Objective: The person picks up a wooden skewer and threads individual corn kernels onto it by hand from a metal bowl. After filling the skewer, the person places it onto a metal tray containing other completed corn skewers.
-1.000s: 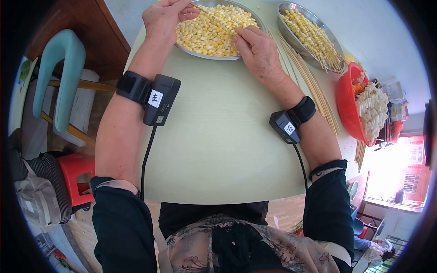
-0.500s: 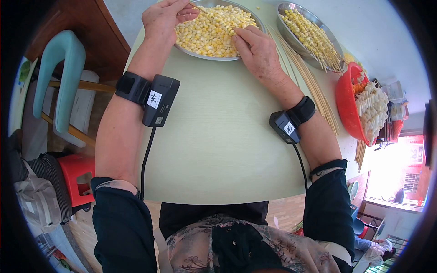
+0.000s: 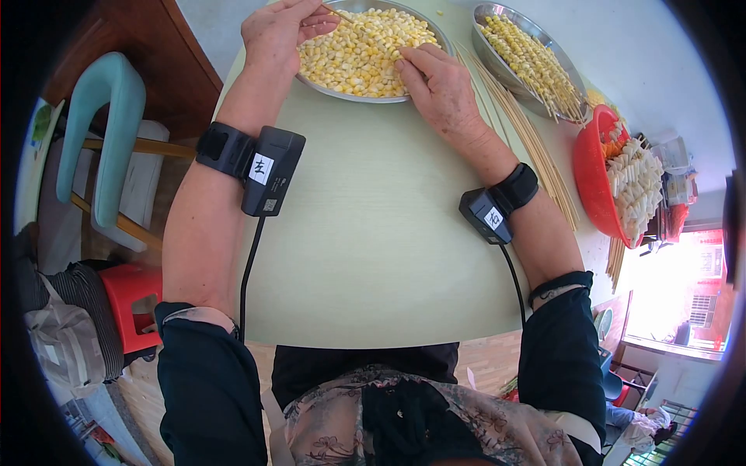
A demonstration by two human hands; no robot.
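A round metal bowl at the table's far side is full of loose yellow-white corn kernels. Over its left rim, my left hand is closed on a thin wooden skewer, which slants down to the right over the kernels. My right hand is at the bowl's right side, thumb and forefinger pinched on a corn kernel, mostly hidden by the fingertips. Where the skewer's far part ends among the kernels is hard to make out.
Bare skewers lie on the pale green table right of my right forearm. Beyond them stand a metal bowl of loaded corn skewers and a red basin with white skewered pieces. A teal-backed chair is at left.
Both hands stay almost in place over the bowl. My left wrist has shifted very slightly; the grips look the same.
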